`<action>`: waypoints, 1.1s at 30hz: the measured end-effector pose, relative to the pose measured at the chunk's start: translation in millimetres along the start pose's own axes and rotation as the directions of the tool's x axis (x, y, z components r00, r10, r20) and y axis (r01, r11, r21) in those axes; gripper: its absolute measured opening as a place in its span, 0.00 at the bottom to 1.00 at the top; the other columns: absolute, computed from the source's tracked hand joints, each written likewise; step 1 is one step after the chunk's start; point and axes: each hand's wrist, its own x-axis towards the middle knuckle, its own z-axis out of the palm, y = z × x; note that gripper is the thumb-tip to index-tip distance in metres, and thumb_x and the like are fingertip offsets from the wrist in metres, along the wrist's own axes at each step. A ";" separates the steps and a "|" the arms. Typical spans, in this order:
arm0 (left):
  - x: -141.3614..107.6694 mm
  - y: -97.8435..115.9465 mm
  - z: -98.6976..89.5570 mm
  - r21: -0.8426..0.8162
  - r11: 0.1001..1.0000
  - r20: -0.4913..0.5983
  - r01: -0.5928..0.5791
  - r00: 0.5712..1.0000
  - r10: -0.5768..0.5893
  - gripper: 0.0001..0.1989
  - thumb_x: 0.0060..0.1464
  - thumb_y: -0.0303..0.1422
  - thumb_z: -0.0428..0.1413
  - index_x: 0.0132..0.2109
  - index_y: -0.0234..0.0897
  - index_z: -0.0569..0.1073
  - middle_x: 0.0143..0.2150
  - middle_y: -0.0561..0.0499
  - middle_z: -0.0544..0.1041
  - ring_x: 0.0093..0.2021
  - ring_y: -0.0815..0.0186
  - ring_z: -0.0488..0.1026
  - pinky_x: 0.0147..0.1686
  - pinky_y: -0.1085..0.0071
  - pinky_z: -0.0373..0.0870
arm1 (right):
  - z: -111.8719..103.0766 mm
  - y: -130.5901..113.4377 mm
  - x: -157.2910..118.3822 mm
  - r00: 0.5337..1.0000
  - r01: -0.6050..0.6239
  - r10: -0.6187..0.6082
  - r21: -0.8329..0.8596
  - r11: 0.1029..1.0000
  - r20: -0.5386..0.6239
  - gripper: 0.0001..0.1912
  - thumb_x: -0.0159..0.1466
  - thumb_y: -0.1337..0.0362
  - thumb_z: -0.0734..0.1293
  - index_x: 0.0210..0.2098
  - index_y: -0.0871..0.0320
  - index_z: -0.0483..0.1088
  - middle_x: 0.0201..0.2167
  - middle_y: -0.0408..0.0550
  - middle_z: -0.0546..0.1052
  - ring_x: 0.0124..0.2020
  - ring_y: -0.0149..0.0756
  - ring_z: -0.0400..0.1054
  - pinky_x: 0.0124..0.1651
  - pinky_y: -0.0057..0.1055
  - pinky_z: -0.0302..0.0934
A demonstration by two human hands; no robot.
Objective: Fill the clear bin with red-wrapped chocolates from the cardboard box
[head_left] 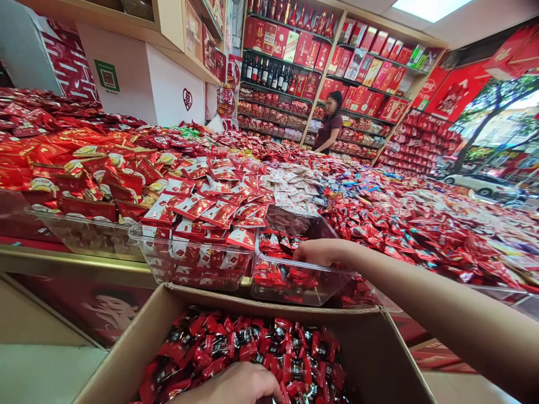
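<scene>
In the lower middle, a cardboard box (400, 359) is filled with small red-and-black wrapped candies (248, 342). My left hand (236, 384) is down among them, its fingers curled round some; the fingertips are hidden. Beyond the box, my right hand (318, 252) reaches into a clear plastic bin (295, 264) that holds the same kind of candies in a low layer. Its fingers are bent downward and look closed, but what they hold cannot be made out. Left of this bin stands a clear bin (193, 264) heaped with red-and-white packets (206, 207).
Heaps of red packets (92, 179) spread to the left and red wrapped sweets (387, 230) to the right. White packets (292, 185) lie behind the bin. A person (329, 126) stands near shelves (278, 62) of bottles and red boxes.
</scene>
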 end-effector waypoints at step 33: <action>4.1 -19.1 12.5 0.081 0.996 0.025 0.044 0.999 -0.046 0.10 0.47 0.36 0.49 0.37 0.43 0.71 0.30 0.54 0.73 0.26 0.72 0.68 0.23 0.81 0.62 | 7.9 -4.5 5.6 0.981 -0.186 0.187 -0.028 0.982 0.056 0.16 0.44 0.58 0.67 0.30 0.62 0.70 0.21 0.45 0.70 0.23 0.30 0.63 0.24 0.25 0.56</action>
